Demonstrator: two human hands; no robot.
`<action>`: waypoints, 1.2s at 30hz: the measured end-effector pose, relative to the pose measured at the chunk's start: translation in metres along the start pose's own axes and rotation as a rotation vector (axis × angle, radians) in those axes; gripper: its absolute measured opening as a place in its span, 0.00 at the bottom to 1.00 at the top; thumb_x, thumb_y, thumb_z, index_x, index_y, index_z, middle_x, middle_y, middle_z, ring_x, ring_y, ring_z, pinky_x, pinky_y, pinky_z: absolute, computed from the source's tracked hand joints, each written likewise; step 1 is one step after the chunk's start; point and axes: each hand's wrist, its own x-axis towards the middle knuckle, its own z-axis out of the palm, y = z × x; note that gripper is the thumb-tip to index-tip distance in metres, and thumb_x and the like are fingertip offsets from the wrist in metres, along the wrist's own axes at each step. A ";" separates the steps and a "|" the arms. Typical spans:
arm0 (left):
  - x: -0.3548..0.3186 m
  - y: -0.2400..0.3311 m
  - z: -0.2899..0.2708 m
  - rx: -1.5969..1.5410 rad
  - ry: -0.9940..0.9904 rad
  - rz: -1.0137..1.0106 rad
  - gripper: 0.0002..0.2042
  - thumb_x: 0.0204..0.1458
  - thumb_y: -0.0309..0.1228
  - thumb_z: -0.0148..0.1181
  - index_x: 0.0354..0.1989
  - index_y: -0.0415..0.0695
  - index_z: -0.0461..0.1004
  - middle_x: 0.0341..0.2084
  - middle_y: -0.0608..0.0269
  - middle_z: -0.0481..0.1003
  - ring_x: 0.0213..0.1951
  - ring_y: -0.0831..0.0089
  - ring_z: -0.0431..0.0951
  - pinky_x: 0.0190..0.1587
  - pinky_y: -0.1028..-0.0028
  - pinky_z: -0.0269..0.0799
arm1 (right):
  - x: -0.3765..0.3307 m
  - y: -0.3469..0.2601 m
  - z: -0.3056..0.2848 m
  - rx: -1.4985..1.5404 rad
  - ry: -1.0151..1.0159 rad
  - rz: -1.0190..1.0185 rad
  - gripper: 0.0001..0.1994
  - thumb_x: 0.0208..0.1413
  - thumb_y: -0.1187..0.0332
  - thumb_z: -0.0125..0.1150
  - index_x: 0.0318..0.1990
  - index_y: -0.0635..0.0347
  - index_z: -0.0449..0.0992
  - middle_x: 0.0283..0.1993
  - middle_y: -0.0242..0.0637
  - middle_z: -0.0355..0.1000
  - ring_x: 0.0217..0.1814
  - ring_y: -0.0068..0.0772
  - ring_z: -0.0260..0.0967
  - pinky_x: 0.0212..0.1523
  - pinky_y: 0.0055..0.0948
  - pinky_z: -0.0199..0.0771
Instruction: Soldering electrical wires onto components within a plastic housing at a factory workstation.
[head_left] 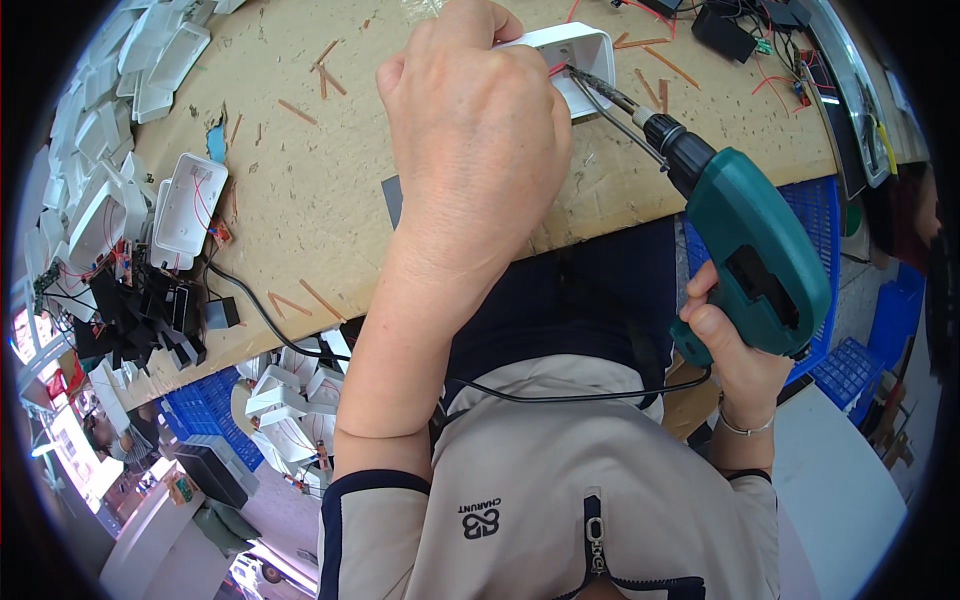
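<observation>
My left hand (480, 140) is closed at the left side of a small white plastic case (594, 45), tilted with its open side toward me; most of its fingertips are hidden behind the hand. Inside the case a short red wire (557, 70) shows. My right hand (735, 345) grips the handle of a green soldering gun (755, 225) from below. The gun's dark tip reaches into the case, at or very near the wire's end. A thin metal tube runs alongside the tip. From the handle's base a black cord (590, 397) passes across my lap.
White cases (130, 75) are heaped along the bench's left edge, near black parts (150, 310) with wires. One wired case (190, 210) lies apart. Brown strips (298, 112) are scattered over the bench (300, 190). Black modules (722, 35) sit far right; a blue crate (810, 215) stands below.
</observation>
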 end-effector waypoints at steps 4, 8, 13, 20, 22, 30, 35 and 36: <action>-0.001 -0.001 0.002 0.019 0.014 0.021 0.02 0.35 0.21 0.55 0.18 0.35 0.71 0.27 0.55 0.68 0.33 0.59 0.69 0.36 0.65 0.62 | 0.001 -0.006 0.004 0.035 0.014 -0.005 0.23 0.43 0.74 0.63 0.48 0.69 0.64 0.33 0.42 0.68 0.29 0.27 0.68 0.30 0.23 0.71; -0.002 0.000 0.001 0.025 -0.009 -0.005 0.02 0.35 0.22 0.55 0.18 0.36 0.72 0.28 0.56 0.68 0.34 0.60 0.69 0.37 0.64 0.61 | -0.001 -0.003 0.000 -0.057 -0.006 -0.012 0.23 0.43 0.73 0.63 0.48 0.69 0.64 0.34 0.43 0.68 0.29 0.27 0.68 0.30 0.23 0.71; -0.002 0.000 0.001 0.035 -0.011 -0.010 0.02 0.35 0.22 0.55 0.18 0.36 0.72 0.29 0.57 0.68 0.34 0.61 0.68 0.37 0.64 0.60 | -0.001 -0.004 0.004 0.052 0.027 -0.003 0.23 0.41 0.73 0.65 0.47 0.68 0.66 0.37 0.44 0.70 0.30 0.25 0.69 0.30 0.21 0.72; -0.002 0.000 0.001 0.031 -0.024 -0.031 0.02 0.36 0.22 0.55 0.18 0.36 0.72 0.29 0.56 0.69 0.35 0.60 0.69 0.37 0.64 0.61 | 0.002 -0.007 0.009 0.181 0.058 0.003 0.23 0.41 0.78 0.65 0.48 0.68 0.66 0.42 0.50 0.71 0.31 0.23 0.71 0.30 0.20 0.73; -0.002 0.000 0.001 0.033 -0.015 -0.028 0.02 0.36 0.22 0.55 0.18 0.36 0.72 0.29 0.56 0.69 0.35 0.60 0.69 0.37 0.64 0.61 | 0.001 -0.006 0.009 0.190 0.056 0.001 0.24 0.41 0.78 0.64 0.49 0.68 0.66 0.43 0.50 0.70 0.31 0.23 0.70 0.30 0.20 0.73; -0.002 -0.001 0.003 0.063 -0.013 -0.010 0.03 0.35 0.22 0.55 0.17 0.35 0.72 0.29 0.56 0.69 0.34 0.59 0.69 0.37 0.64 0.62 | 0.000 -0.006 0.009 0.172 0.048 -0.024 0.25 0.40 0.79 0.64 0.50 0.68 0.65 0.43 0.51 0.70 0.31 0.23 0.70 0.30 0.20 0.74; -0.002 -0.001 0.003 0.073 -0.018 -0.012 0.03 0.35 0.23 0.55 0.17 0.36 0.72 0.29 0.56 0.69 0.34 0.60 0.69 0.37 0.64 0.62 | 0.000 -0.007 0.009 0.155 0.040 -0.033 0.24 0.41 0.79 0.64 0.49 0.69 0.65 0.43 0.50 0.70 0.30 0.22 0.70 0.30 0.20 0.73; -0.002 0.000 0.002 0.075 -0.022 -0.025 0.03 0.35 0.23 0.55 0.17 0.36 0.72 0.29 0.56 0.69 0.34 0.60 0.69 0.37 0.64 0.62 | 0.000 -0.008 0.009 0.155 0.039 -0.033 0.24 0.41 0.79 0.64 0.49 0.69 0.65 0.43 0.50 0.70 0.30 0.22 0.70 0.30 0.20 0.73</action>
